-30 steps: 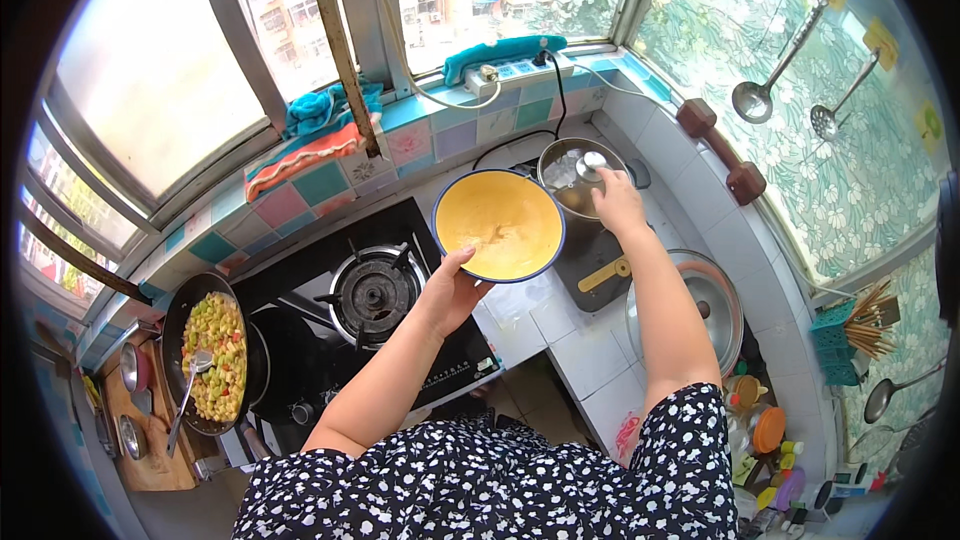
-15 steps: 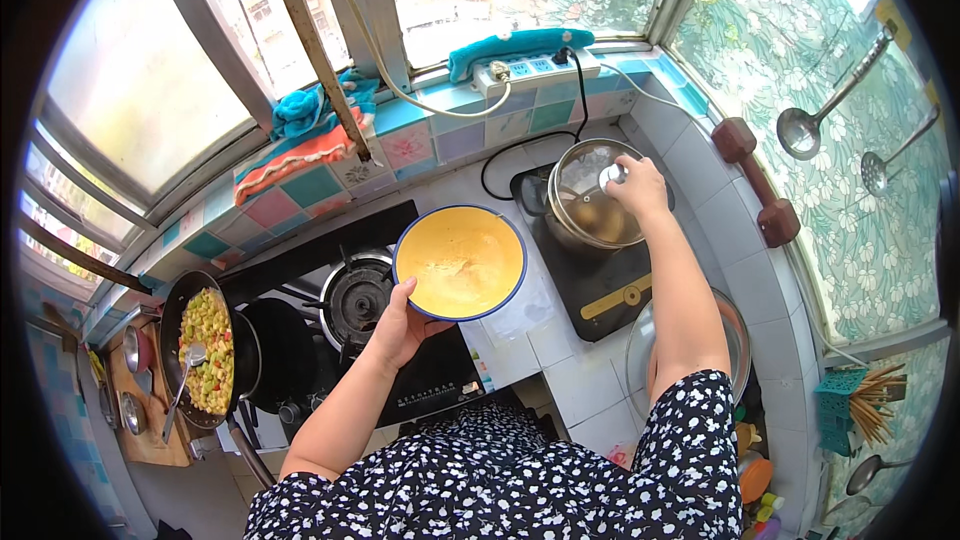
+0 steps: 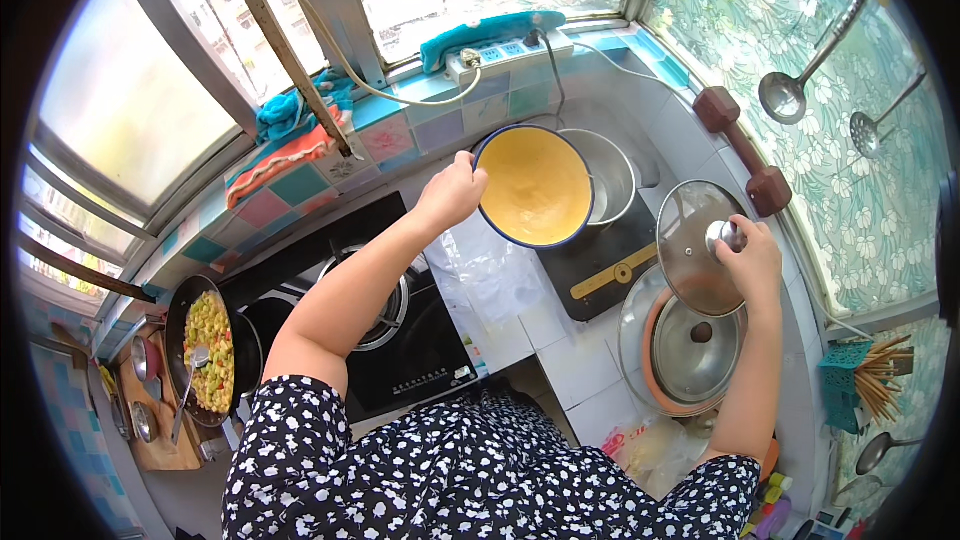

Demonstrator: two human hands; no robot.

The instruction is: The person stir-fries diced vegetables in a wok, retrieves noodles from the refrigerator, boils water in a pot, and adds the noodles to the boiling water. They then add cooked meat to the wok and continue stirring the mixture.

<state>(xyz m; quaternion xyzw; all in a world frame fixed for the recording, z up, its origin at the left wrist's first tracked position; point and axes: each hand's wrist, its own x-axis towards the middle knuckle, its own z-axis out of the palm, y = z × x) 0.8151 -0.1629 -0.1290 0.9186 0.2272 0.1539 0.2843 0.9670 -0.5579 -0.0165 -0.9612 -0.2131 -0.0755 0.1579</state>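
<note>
My left hand (image 3: 452,192) grips the left rim of a yellow bowl (image 3: 535,185) edged in blue. The bowl is tilted beside and partly over a metal pot (image 3: 614,176), hiding the pot's left part. Under the pot is a black electric hotplate (image 3: 578,285) with a gold strip. On the right, my right hand (image 3: 757,265) pinches the knob of a glass lid (image 3: 688,240), held tilted and off the pot. Below that lid, a round covered vessel (image 3: 690,365) with a brown knob stands on the counter; its contents cannot be made out.
At left, a wok (image 3: 178,350) of diced food with a spoon stands by a gas stove (image 3: 400,380). A clear plastic sheet (image 3: 490,265) covers some counter. A brown dumbbell (image 3: 742,152) lies along the right ledge. A ladle (image 3: 783,97) hangs beyond it.
My right hand has lifted the glass lid off the pot and brought it right and nearer. My left hand has carried the bowl right and forward to the pot, now holding its left rim.
</note>
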